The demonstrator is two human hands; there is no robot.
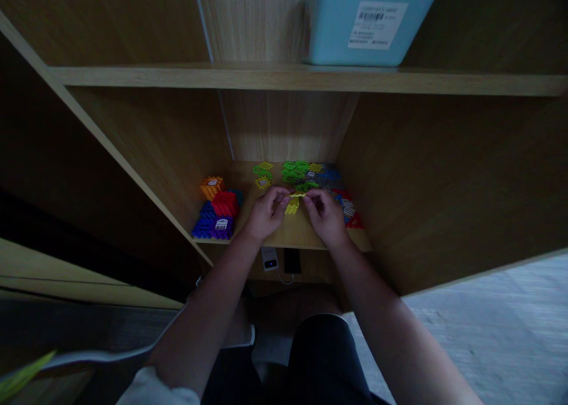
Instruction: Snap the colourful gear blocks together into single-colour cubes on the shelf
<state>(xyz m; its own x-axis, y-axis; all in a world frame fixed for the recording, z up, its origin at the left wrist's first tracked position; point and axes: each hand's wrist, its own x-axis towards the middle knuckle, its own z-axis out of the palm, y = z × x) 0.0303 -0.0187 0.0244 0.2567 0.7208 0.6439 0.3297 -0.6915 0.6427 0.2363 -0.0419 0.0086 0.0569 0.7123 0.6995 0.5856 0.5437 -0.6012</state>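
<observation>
Between my two hands is a thin yellow interlocking puzzle tile [297,195], held level above the lower shelf. My left hand [269,211] pinches its left end, and my right hand [325,214] pinches its right end. Just below it is another yellow tile [291,206]; whether the two are joined I cannot tell. Behind my hands lie green tiles [294,172], and a few yellow and green tiles [262,172] are to their left. Grey and blue tiles [328,179] lie at the right, with red tiles [355,220] nearer the front.
At the shelf's left stand built blocks: orange [212,186], red [225,203] and purple [214,222]. A light-blue bin [359,32] sits on the upper shelf [266,77]. Beneath the lower shelf are a white device [269,259] with a cable and a black phone-like slab [291,261].
</observation>
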